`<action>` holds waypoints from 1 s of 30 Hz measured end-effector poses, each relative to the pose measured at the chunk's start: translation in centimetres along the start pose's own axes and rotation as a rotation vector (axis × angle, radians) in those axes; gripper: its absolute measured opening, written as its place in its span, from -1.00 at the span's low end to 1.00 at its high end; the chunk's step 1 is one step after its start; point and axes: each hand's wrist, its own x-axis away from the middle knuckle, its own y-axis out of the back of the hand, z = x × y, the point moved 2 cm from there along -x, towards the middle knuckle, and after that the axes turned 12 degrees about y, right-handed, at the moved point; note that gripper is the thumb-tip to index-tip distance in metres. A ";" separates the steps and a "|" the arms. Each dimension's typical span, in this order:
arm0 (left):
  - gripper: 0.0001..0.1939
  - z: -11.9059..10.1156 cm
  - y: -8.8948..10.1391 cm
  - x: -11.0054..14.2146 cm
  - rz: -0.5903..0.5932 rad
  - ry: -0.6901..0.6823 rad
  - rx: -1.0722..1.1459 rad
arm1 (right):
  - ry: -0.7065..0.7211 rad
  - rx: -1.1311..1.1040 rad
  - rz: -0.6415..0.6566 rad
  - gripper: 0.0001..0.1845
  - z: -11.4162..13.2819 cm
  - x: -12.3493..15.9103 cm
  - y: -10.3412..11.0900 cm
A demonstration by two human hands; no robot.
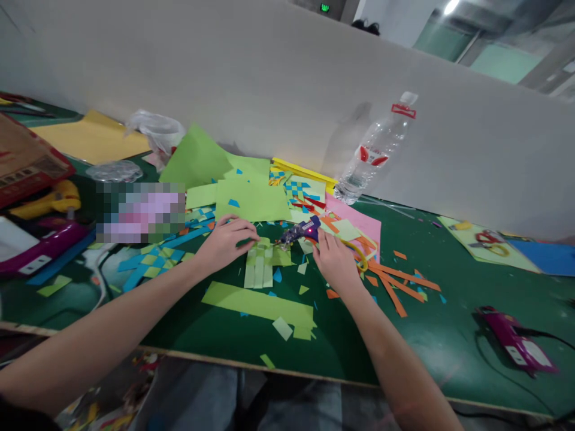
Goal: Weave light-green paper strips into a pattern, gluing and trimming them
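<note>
My right hand [336, 258] is closed around a dark purple glue gun [302, 232] with a small red light. Its tip points left, toward a small woven piece of light and bright green paper strips [259, 266]. At the top edge of that woven piece, the fingers of my left hand [229, 240] are closed on the paper. A wide green paper strip [258, 302] lies nearer the table's front edge. Behind my hands are larger green sheets [251, 200]. The handle of yellow scissors [360, 256] shows just right of my right hand.
A clear plastic bottle [375, 152] leans against the wall. Orange strips [398, 280] fan out at right, near a purple device [516, 341] with a black cable. Blue-green woven paper [157, 260], a yellow glue gun [51, 200] and a cardboard box [29, 155] are at left. Paper scraps litter the green table.
</note>
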 end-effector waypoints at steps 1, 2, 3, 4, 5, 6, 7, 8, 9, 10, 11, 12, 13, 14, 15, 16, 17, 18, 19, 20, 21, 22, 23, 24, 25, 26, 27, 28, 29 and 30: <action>-0.84 0.0 0.0 0.0 0.005 0.002 0.001 | -0.002 0.003 0.002 -0.56 0.0 0.0 0.0; -0.84 0.1 -0.1 0.0 0.008 0.005 0.002 | -0.002 0.006 0.005 -0.56 0.0 0.0 0.1; -0.83 0.1 -0.1 0.0 0.011 0.007 0.002 | 0.001 0.009 0.007 -0.56 0.1 -0.1 0.1; -0.83 0.1 -0.1 0.0 0.012 0.008 0.000 | 0.003 0.010 0.010 -0.56 0.1 -0.1 0.1; -0.83 0.0 0.0 0.0 0.012 0.009 -0.001 | 0.007 0.011 0.013 -0.56 0.1 -0.1 0.1; -0.83 0.0 0.0 0.0 0.012 0.010 -0.003 | 0.011 0.012 0.016 -0.56 0.1 -0.1 0.1; -0.83 0.0 0.0 0.0 0.012 0.010 -0.004 | 0.015 0.012 0.017 -0.56 0.1 -0.1 0.1; -0.83 -0.1 0.1 0.0 0.012 0.009 -0.005 | 0.017 0.013 0.016 -0.56 0.1 -0.1 0.1; -0.83 -0.1 0.1 0.0 0.010 0.008 -0.006 | 0.018 0.015 0.013 -0.57 0.0 -0.1 0.1; -0.83 -0.2 0.2 -0.1 0.005 0.005 -0.007 | 0.021 0.016 0.010 -0.57 0.0 0.0 0.0; -0.83 -0.2 0.2 -0.1 0.000 0.001 -0.007 | 0.024 0.016 0.007 -0.57 0.0 0.0 0.0; -0.83 -0.2 0.2 -0.1 -0.003 -0.003 -0.006 | 0.025 0.017 0.004 -0.57 0.0 0.0 0.0; -0.84 -0.2 0.2 -0.1 -0.005 -0.005 -0.003 | 0.024 0.018 0.003 -0.57 0.0 0.0 0.0; -0.84 -0.2 0.2 -0.1 -0.006 -0.002 0.001 | 0.022 0.017 0.002 -0.57 -0.1 0.0 0.0; -0.84 -0.2 0.2 -0.1 -0.005 0.002 0.005 | 0.018 0.015 0.003 -0.57 -0.1 0.0 0.0; -0.84 -0.1 0.1 -0.1 -0.003 0.006 0.007 | 0.016 0.011 0.004 -0.57 -0.1 0.0 0.0; -0.84 -0.1 0.1 -0.1 -0.002 0.008 0.009 | 0.016 0.008 0.006 -0.57 -0.1 0.0 0.0; -0.85 -0.1 0.1 -0.1 -0.002 0.008 0.010 | 0.018 0.005 0.007 -0.57 -0.1 0.1 0.0; -0.85 -0.1 0.1 -0.1 -0.001 0.005 0.011 | 0.021 0.004 0.009 -0.57 -0.1 0.1 0.1; -0.85 -0.1 0.1 -0.1 0.000 0.000 0.012 | 0.025 0.005 0.011 -0.57 -0.2 0.1 0.1; -0.85 -0.1 0.1 -0.1 0.001 -0.004 0.013 | 0.028 0.008 0.012 -0.57 -0.2 0.1 0.1; -0.84 -0.1 0.2 -0.1 0.001 -0.007 0.013 | 0.031 0.012 0.013 -0.57 -0.2 0.1 0.1; -0.84 -0.2 0.2 -0.1 0.000 -0.009 0.013 | 0.032 0.017 0.015 -0.57 -0.2 0.1 0.1; -0.83 -0.2 0.2 -0.1 0.002 -0.010 0.011 | 0.033 0.019 0.018 -0.57 -0.2 0.1 0.1; -0.83 -0.2 0.2 -0.1 0.005 -0.010 0.009 | 0.032 0.018 0.020 -0.57 -0.2 0.1 0.1; -0.83 -0.2 0.2 -0.1 0.009 -0.006 0.007 | 0.027 0.014 0.023 -0.57 -0.2 0.1 0.1; -0.83 -0.2 0.2 -0.1 0.013 0.000 0.005 | 0.023 0.006 0.025 -0.57 -0.2 0.1 0.1; -0.83 -0.2 0.2 -0.1 0.017 0.006 0.004 | 0.016 -0.003 0.026 -0.57 -0.2 0.1 0.2; -0.83 -0.2 0.2 -0.1 0.019 0.011 0.003 | 0.010 -0.010 0.025 -0.57 -0.3 0.1 0.2; -0.82 -0.2 0.2 -0.1 0.021 0.014 0.003 | 0.005 -0.014 0.021 -0.57 -0.3 0.1 0.3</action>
